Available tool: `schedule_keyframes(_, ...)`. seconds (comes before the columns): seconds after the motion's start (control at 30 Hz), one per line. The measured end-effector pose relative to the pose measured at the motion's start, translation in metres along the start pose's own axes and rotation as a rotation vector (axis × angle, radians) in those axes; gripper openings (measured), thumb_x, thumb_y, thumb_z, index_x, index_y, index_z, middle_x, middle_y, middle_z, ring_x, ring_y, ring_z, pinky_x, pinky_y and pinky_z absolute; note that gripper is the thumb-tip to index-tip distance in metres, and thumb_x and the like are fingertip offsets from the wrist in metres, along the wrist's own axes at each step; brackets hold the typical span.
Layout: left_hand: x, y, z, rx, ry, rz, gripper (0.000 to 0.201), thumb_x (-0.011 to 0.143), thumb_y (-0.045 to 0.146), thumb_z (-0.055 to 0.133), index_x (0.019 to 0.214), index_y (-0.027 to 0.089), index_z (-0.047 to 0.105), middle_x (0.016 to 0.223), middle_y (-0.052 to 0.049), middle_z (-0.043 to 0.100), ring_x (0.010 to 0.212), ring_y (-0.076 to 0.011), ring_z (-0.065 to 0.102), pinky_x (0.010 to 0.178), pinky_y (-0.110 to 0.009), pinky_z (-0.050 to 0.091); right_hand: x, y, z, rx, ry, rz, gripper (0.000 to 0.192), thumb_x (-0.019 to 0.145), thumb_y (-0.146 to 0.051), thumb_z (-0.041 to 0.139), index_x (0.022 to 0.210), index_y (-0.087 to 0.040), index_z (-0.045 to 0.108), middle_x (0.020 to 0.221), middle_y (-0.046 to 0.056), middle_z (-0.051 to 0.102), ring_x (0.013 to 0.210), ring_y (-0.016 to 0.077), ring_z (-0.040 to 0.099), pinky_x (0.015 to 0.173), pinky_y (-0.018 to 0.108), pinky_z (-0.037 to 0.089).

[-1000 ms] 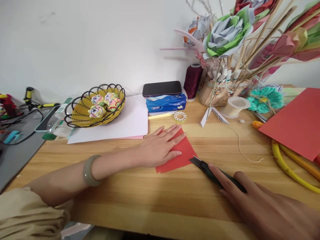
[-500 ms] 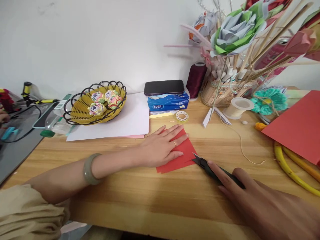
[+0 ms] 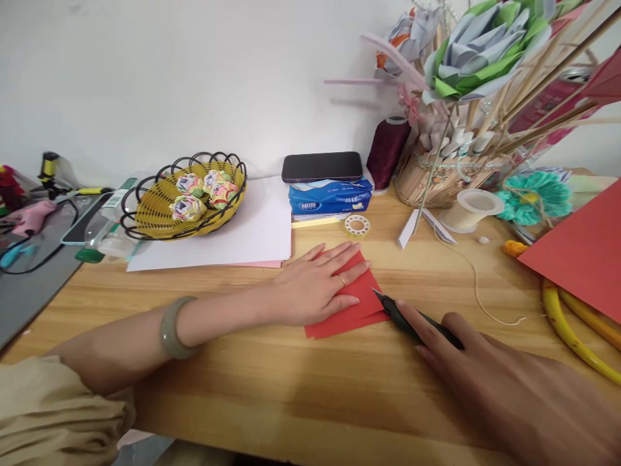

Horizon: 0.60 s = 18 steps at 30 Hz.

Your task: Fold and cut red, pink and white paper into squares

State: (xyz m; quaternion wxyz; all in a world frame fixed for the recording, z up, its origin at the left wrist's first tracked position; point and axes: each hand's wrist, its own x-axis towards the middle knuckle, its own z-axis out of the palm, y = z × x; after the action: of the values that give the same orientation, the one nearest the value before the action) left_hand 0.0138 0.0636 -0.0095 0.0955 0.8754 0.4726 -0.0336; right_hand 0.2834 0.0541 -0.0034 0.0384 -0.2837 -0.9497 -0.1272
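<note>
A: Biggest first: the wooden table (image 3: pixel 233 395) spreads right across the view, with the green-and-white paper flower (image 3: pixel 485 48) towering at the back right.

B: White sheets (image 3: pixel 264 223) lie at the back, the yellow basket (image 3: pixel 155 206) resting on them, and a large red sheet (image 3: pixel 582 249) sits out by the right edge. Nobody's touching any of those!

A: No, the action's front and centre! Right hand (image 3: pixel 509 372) is wrapped round something, index finger stretched forward along the top.

B: And the left hand (image 3: pixel 310 288)? Flat, palm down, fingers slightly fanned, pinning the work to the wood.

A: Under it, there's the small red paper (image 3: pixel 359 283), mid-table, its right corner poking out past the fingers. More than one layer, by the look of those offset edges.

B: Now the tool: a dark craft knife (image 3: pixel 396 318), low over that right corner, held by the right hand.

A: Down to the smallest bit, the blade (image 3: pixel 377 294), its tip over the red. Touching or just above? Can't tell from here.

B: I'd call this the cutting step: one hand bracing, one steering.

A: Agreed. The next move calls for firm pressure from the left, a steady wrist on the right, and that thumb well clear of the edge!
</note>
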Motion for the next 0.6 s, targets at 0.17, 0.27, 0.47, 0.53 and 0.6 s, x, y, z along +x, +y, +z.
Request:
schedule_keyframes(0.17, 0.000, 0.000, -0.001, 0.002, 0.011, 0.008, 0.060, 0.098, 0.051, 0.024, 0.148, 0.017, 0.022, 0.156, -0.014, 0.011, 0.145, -0.0231, 0.008, 0.114, -0.048, 0.017, 0.016, 0.002, -0.007, -0.067, 0.126, -0.103, 0.078, 0.067, 0.003, 0.034, 0.143, -0.012, 0.029, 0.074, 0.004, 0.062, 0.036, 0.0113, 0.051, 0.028, 0.020, 0.034)
schedule_keyframes(0.27, 0.000, 0.000, 0.000, -0.004, 0.012, 0.009, 0.061, 0.098, 0.051, 0.024, 0.148, 0.016, 0.022, 0.156, -0.014, 0.012, 0.145, -0.0233, 0.008, 0.114, -0.048, 0.017, 0.017, 0.002, -0.008, -0.078, 0.104, -0.084, 0.081, 0.067, 0.004, 0.034, 0.146, -0.014, 0.022, 0.079, 0.004, 0.064, 0.036, 0.0118, 0.051, 0.029, 0.021, 0.035)
schedule_keyframes(0.47, 0.000, 0.000, 0.001, -0.008, 0.022, 0.015, 0.061, 0.098, 0.051, 0.025, 0.148, 0.016, 0.022, 0.156, -0.014, 0.011, 0.145, -0.0233, 0.008, 0.114, -0.048, 0.017, 0.011, 0.006, 0.000, -0.089, -0.014, -0.055, 0.081, 0.070, 0.001, 0.040, 0.147, -0.016, 0.022, 0.098, 0.009, 0.066, 0.035, 0.0091, 0.051, 0.030, 0.022, 0.036)
schedule_keyframes(0.53, 0.000, -0.001, 0.002, -0.009, 0.019, 0.012, 0.061, 0.098, 0.052, 0.025, 0.148, 0.017, 0.021, 0.156, -0.014, 0.011, 0.145, -0.0234, 0.009, 0.114, -0.048, 0.017, 0.013, 0.006, 0.002, -0.101, -0.021, -0.069, 0.081, 0.068, 0.001, 0.041, 0.146, -0.014, 0.026, 0.100, 0.011, 0.065, 0.034, 0.0086, 0.050, 0.028, 0.022, 0.034)
schedule_keyframes(0.6, 0.000, -0.001, 0.002, -0.013, 0.017, 0.009, 0.061, 0.098, 0.052, 0.025, 0.148, 0.017, 0.021, 0.156, -0.013, 0.010, 0.145, -0.0232, 0.008, 0.114, -0.047, 0.016, 0.017, 0.005, 0.002, -0.127, 0.004, -0.068, 0.080, 0.064, 0.002, 0.041, 0.143, -0.013, 0.032, 0.097, 0.010, 0.065, 0.031, 0.0081, 0.046, 0.026, 0.022, 0.030)
